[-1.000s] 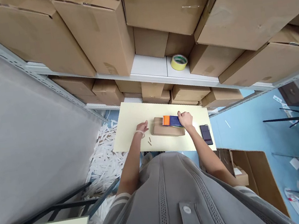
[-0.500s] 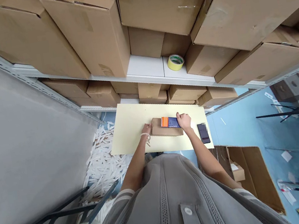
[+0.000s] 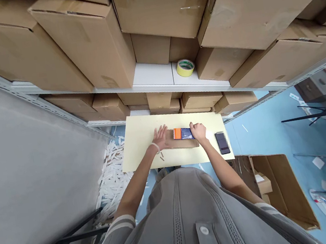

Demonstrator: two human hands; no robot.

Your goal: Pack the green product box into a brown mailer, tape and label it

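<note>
**Hand Positions at the Small Carton: Left Hand Spread, Right Hand Gripping**

Both forearms extend forward from the body and converge over a pale yellow rectangular counter [image 3: 140, 134]. The left arm angles inward; its left hand [image 3: 160, 137] is positioned at the left end of a small brown cardboard carton [image 3: 181, 143], palm down, fingers pointing away from the body. A thin white band [image 3: 156, 147] encircles the left wrist. The right arm reaches to the carton's right end, where the right hand [image 3: 199, 131] is held as a fist, knuckles up, above the top face.

The left hand covers the carton's left end, so the extent of palm contact cannot be determined. The right fist conceals the right end of a flat orange-and-dark-blue object [image 3: 183, 133]; its underside is also hidden. The upper right corner of a black rectangular phone [image 3: 223, 145], located right of the right hand on the counter, is obscured by pixelation.

Left hand: fingers straight and fanned wide, gripping nothing visible. Right hand: fingers curled tightly around the orange-and-dark-blue object, which is located over the carton's top. The carton lies lengthwise across the counter, between the two hands. Small brown strips [image 3: 161, 156] lie near the left wrist.
</note>
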